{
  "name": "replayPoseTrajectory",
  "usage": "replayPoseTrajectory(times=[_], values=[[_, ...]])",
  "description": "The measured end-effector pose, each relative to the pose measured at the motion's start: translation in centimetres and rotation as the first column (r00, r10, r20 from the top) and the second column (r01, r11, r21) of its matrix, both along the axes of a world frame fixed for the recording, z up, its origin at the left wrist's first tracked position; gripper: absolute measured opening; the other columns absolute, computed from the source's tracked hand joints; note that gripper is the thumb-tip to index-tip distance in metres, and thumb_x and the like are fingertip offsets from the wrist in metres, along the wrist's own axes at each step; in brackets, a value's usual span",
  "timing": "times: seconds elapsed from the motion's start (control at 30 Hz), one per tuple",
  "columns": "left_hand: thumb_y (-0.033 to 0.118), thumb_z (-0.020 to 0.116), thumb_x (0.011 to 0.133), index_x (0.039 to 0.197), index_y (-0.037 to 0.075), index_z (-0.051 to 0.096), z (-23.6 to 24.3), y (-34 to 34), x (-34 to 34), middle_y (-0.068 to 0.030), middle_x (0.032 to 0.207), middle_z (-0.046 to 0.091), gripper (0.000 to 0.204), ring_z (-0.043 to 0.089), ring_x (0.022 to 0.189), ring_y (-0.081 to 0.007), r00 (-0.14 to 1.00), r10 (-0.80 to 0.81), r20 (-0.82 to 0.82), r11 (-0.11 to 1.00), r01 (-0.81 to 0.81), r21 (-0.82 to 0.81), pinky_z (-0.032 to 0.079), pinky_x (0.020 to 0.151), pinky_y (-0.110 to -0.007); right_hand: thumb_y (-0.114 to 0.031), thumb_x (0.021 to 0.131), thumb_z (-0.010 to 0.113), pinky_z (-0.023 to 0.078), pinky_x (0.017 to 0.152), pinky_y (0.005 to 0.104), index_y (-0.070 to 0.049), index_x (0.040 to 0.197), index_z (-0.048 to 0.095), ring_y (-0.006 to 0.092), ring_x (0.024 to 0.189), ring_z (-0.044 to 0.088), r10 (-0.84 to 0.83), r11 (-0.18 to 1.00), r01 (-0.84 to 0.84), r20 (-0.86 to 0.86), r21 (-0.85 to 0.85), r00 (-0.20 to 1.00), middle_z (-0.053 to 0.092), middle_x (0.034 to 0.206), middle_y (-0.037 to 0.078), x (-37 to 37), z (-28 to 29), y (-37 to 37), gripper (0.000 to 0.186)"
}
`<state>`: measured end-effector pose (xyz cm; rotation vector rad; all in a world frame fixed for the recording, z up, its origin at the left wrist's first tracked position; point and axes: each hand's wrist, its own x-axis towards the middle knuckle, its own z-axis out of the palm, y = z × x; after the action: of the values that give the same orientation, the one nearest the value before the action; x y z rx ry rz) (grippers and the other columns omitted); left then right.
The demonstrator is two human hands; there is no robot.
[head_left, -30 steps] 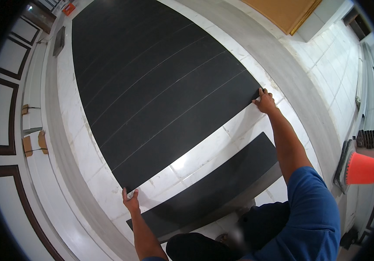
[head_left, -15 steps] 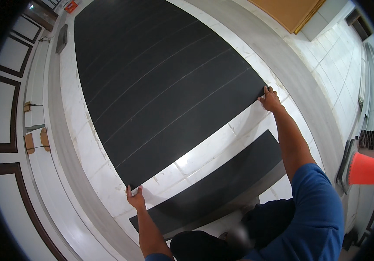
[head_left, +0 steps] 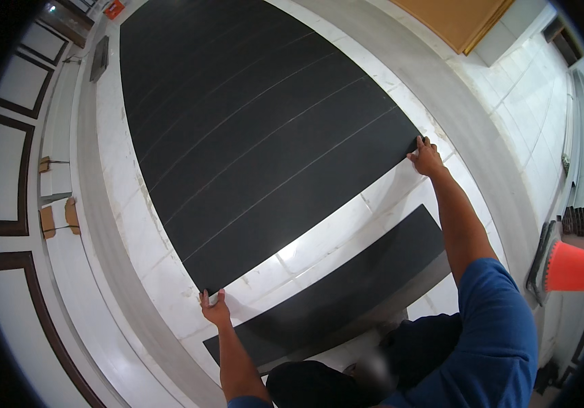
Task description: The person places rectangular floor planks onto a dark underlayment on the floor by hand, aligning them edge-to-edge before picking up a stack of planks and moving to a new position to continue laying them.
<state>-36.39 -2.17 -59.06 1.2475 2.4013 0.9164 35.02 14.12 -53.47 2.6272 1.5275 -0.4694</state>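
Observation:
A large, flat black panel with thin pale lines ruled across it stretches away over white tiles. My left hand is at its near left corner, thumb and fingers on either side of that corner. At the near right corner, my right hand grips the edge, its fingertips on top. Both arms reach forward, spread wide. A smaller dark strip lies between my body and the panel, touched by neither hand. How far the fingers reach under the panel is hidden.
An orange cone lies on its side at the right, near long metal profiles. White wrapped lengths with cardboard pieces run along the left. A tan board is at the far right, and a small orange object at the far left.
The panel and both hands appear shifted very slightly right in the view, along with the surroundings. The hold at both corners looks the same.

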Motion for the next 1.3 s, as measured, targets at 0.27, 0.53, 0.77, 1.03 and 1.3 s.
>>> replayPoseTrajectory(times=[0.27,0.53,0.77,1.03,1.3], values=[[0.021,0.082,0.067,0.113,-0.004,0.06,-0.7,-0.7,-0.9,-0.0233,0.12,0.055,0.057,0.051,0.114,-0.0344,0.997,-0.026,-0.076,0.998,0.029,0.049,0.04,0.098,-0.041,-0.034,0.084,0.064,0.033,0.105,0.0458,-0.007,0.143,0.026,0.0404,0.13,0.032,0.04,0.999,-0.036,-0.141,0.028,0.989,0.024,0.147,0.023,-0.9,0.1,0.4,0.075],[0.027,0.082,0.062,0.126,0.003,0.053,0.6,-0.1,0.1,-0.0255,0.132,0.047,0.074,0.043,0.124,-0.0382,0.992,0.013,-0.125,1.0,-0.013,0.008,0.034,0.105,-0.041,-0.034,0.091,0.056,0.028,0.107,0.0445,-0.009,0.143,0.028,0.0418,0.135,0.024,0.151,0.877,-0.016,-0.246,0.48,0.957,0.018,0.146,0.031,1.6,-3.5,-6.1,0.064],[0.024,0.082,0.062,0.127,0.001,0.052,2.4,-0.2,0.4,-0.0255,0.129,0.049,0.075,0.044,0.123,-0.0375,0.998,-0.032,0.046,0.999,0.032,0.0,0.035,0.104,-0.039,-0.031,0.087,0.062,0.029,0.107,0.0428,0.003,0.134,0.04,0.0389,0.129,0.036,0.065,0.941,0.058,-0.346,0.335,0.936,0.04,0.136,0.026,-1.4,-2.2,-20.3,0.061],[0.022,0.082,0.06,0.122,0.001,0.056,1.1,0.1,1.0,-0.0226,0.125,0.053,0.07,0.051,0.115,-0.0374,0.992,0.036,-0.123,0.999,-0.037,-0.007,0.039,0.1,-0.041,-0.033,0.077,0.073,0.036,0.102,0.0417,0.005,0.135,0.036,0.0373,0.121,0.042,0.061,0.977,-0.001,-0.272,0.214,0.96,0.044,0.131,0.025,-5.4,1.2,-22.5,0.078],[0.022,0.083,0.059,0.119,0.003,0.059,0.4,0.0,0.9,-0.0204,0.121,0.057,0.068,0.053,0.113,-0.036,0.987,0.086,-0.139,0.996,-0.082,0.03,0.041,0.098,-0.043,-0.034,0.072,0.077,0.04,0.098,0.0416,0.008,0.132,0.038,0.0374,0.112,0.048,0.027,0.979,0.031,-0.279,0.201,0.96,0.048,0.122,0.024,-6.0,1.7,-22.6,0.082]])
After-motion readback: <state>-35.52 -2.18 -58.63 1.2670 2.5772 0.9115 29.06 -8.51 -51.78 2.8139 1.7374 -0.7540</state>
